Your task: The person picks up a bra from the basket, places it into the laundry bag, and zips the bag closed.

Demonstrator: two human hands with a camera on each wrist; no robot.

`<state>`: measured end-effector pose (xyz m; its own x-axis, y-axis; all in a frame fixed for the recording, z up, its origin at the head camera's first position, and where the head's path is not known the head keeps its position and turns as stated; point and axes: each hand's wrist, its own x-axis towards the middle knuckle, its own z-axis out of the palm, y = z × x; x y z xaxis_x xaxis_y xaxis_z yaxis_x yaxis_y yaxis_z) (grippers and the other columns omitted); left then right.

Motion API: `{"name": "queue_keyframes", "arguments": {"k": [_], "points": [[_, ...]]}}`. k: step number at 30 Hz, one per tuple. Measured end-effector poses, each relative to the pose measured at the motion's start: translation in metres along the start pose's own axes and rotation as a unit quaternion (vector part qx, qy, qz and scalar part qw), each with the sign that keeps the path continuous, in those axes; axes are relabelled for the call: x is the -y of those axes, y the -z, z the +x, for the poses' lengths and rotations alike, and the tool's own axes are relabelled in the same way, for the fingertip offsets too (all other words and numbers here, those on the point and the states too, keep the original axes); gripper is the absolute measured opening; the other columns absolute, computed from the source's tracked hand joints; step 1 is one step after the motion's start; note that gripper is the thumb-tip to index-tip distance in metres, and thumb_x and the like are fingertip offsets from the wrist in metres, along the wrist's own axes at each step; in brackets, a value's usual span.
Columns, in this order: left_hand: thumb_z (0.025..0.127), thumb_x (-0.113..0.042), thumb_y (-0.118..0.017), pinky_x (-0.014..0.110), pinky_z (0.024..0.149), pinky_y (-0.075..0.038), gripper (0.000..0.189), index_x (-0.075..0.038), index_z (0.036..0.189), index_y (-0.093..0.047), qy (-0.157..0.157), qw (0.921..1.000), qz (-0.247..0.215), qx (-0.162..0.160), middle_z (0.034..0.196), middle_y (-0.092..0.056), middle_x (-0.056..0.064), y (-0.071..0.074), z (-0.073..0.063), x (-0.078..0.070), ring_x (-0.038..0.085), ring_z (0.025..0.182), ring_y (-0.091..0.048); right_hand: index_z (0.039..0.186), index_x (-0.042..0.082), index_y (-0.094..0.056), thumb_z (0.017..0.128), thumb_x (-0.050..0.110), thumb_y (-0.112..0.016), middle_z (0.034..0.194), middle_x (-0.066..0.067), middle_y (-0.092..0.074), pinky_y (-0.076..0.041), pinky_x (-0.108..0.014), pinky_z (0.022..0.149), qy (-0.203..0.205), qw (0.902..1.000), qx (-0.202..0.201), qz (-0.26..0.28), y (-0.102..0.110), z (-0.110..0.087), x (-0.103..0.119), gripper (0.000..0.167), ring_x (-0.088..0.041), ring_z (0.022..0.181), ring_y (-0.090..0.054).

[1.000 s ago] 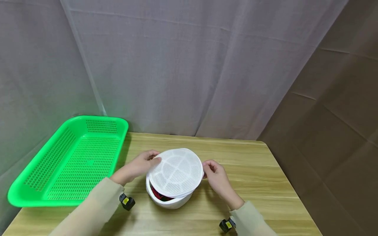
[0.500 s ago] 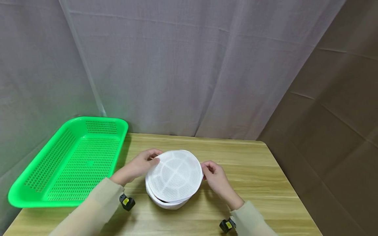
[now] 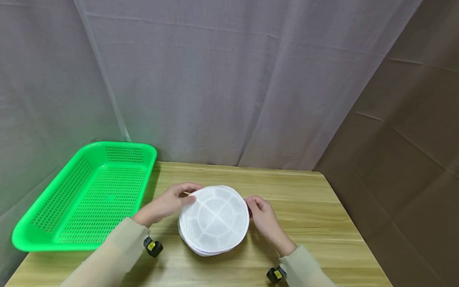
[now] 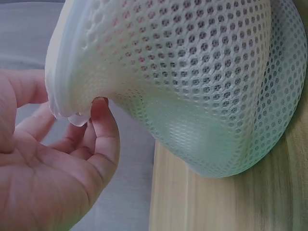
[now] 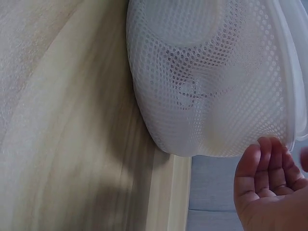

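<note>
A round white mesh laundry bag (image 3: 214,221) stands on the table, its flat lid lying over the opening. Through the mesh in the left wrist view, faint reddish spots show inside the bag (image 4: 187,53). My left hand (image 3: 165,205) grips the rim on the left, thumb on the lid's edge and fingers below the rim. On the right side, my right hand (image 3: 264,219) pinches the bag's edge near the zipper seam. The right wrist view shows the curled fingertips (image 5: 269,144) against the bag's rim, with the thumb mostly out of frame.
A green plastic basket (image 3: 145,191) with perforated walls stands on the left of the wooden table (image 3: 297,223). Grey curtain (image 3: 215,79) hangs behind the table, and brown cloth (image 3: 405,159) hangs along the right.
The lid has come down toward the front over the bag's opening, hiding the red contents seen there before. Both hands stay at the rim with little movement.
</note>
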<state>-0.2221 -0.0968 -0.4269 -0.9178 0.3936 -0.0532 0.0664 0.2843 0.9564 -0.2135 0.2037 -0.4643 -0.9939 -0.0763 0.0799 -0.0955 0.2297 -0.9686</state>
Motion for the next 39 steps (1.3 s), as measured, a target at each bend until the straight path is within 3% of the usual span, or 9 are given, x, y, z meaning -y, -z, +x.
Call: {"name": "queue_keyframes", "arguments": {"k": [3, 6, 10, 13, 20, 23, 27, 34, 39], "points": [[0.093, -0.019, -0.065, 0.034, 0.084, -0.049, 0.040, -0.011, 0.131, -0.056, 0.007, 0.9999, 0.001, -0.008, 0.116, -0.059, 0.008, -0.001, 0.002, 0.002, 0.023, 0.103, -0.056, 0.098, -0.003, -0.065, 0.103, 0.017, -0.047, 0.086, -0.013, -0.064, -0.054, -0.031, 0.066, -0.003, 1.0000, 0.003, 0.008, -0.001, -0.001, 0.002, 0.028, -0.025, 0.076, -0.062], [0.093, -0.029, -0.065, 0.035, 0.085, -0.049, 0.043, -0.009, 0.131, -0.056, 0.031, 0.9991, 0.007, -0.026, 0.114, -0.061, 0.006, -0.002, 0.003, 0.003, 0.022, 0.103, -0.056, 0.096, 0.000, -0.066, 0.100, 0.019, -0.054, 0.085, -0.009, -0.064, -0.053, -0.031, 0.065, -0.002, 0.9999, 0.006, -0.011, -0.002, -0.002, 0.003, 0.023, -0.020, 0.074, -0.059], [0.095, -0.041, -0.059, 0.041, 0.093, -0.046, 0.043, -0.010, 0.125, -0.060, 0.063, 0.9965, 0.016, -0.054, 0.116, -0.062, 0.004, -0.005, 0.005, 0.003, 0.021, 0.109, -0.056, 0.095, 0.002, -0.067, 0.094, 0.017, -0.064, 0.083, -0.006, -0.063, -0.052, -0.030, 0.062, 0.006, 0.9991, 0.021, -0.035, -0.003, -0.003, 0.003, 0.015, -0.017, 0.070, -0.057], [0.096, -0.041, -0.057, 0.044, 0.097, -0.043, 0.039, -0.011, 0.122, -0.061, 0.072, 0.9951, 0.013, -0.066, 0.117, -0.062, 0.004, -0.006, 0.005, 0.001, 0.022, 0.113, -0.055, 0.094, 0.004, -0.067, 0.093, 0.017, -0.067, 0.082, -0.007, -0.063, -0.053, -0.032, 0.062, 0.007, 0.9986, 0.031, -0.041, -0.002, -0.003, 0.001, 0.012, -0.018, 0.068, -0.057], [0.092, -0.023, -0.066, 0.034, 0.076, -0.048, 0.024, -0.012, 0.114, -0.064, 0.079, 0.9937, -0.006, -0.080, 0.099, -0.062, 0.007, -0.010, 0.008, 0.002, 0.021, 0.090, -0.056, 0.092, 0.007, -0.066, 0.092, 0.017, -0.067, 0.082, -0.007, -0.063, -0.052, -0.032, 0.061, 0.009, 0.9984, 0.037, -0.042, -0.001, -0.002, -0.001, 0.009, -0.019, 0.067, -0.057], [0.090, -0.016, -0.069, 0.031, 0.073, -0.046, 0.022, -0.011, 0.111, -0.065, 0.061, 0.9937, -0.006, -0.094, 0.095, -0.061, 0.006, -0.011, 0.009, 0.002, 0.021, 0.087, -0.053, 0.093, 0.007, -0.066, 0.092, 0.017, -0.068, 0.082, -0.007, -0.062, -0.050, -0.028, 0.060, 0.014, 0.9984, 0.036, -0.041, -0.001, -0.002, 0.001, 0.010, -0.019, 0.068, -0.057], [0.088, -0.011, -0.070, 0.032, 0.076, -0.046, 0.022, -0.012, 0.109, -0.065, 0.014, 0.9946, -0.001, -0.103, 0.097, -0.064, 0.004, -0.013, 0.007, -0.002, 0.021, 0.090, -0.055, 0.095, 0.008, -0.066, 0.092, 0.018, -0.068, 0.084, -0.007, -0.061, -0.048, -0.024, 0.060, 0.029, 0.9983, 0.025, -0.044, 0.000, -0.001, 0.006, 0.011, -0.019, 0.070, -0.056], [0.088, -0.007, -0.069, 0.030, 0.073, -0.048, 0.019, -0.011, 0.107, -0.067, -0.084, 0.9935, 0.037, -0.068, 0.098, -0.066, 0.003, -0.020, 0.002, -0.015, 0.020, 0.088, -0.058, 0.096, 0.009, -0.069, 0.094, 0.021, -0.065, 0.085, -0.004, -0.063, -0.047, -0.025, 0.065, 0.061, 0.9964, 0.007, -0.059, -0.003, 0.003, 0.020, 0.013, -0.018, 0.075, -0.056], [0.088, -0.004, -0.069, 0.029, 0.070, -0.049, 0.015, -0.011, 0.101, -0.067, -0.114, 0.9892, 0.075, -0.054, 0.093, -0.065, 0.001, -0.026, 0.001, -0.021, 0.018, 0.083, -0.058, 0.099, 0.008, -0.070, 0.095, 0.021, -0.063, 0.088, -0.005, -0.066, -0.049, -0.026, 0.067, 0.065, 0.9959, 0.042, -0.047, -0.010, 0.003, 0.028, 0.015, -0.019, 0.078, -0.058]]}}
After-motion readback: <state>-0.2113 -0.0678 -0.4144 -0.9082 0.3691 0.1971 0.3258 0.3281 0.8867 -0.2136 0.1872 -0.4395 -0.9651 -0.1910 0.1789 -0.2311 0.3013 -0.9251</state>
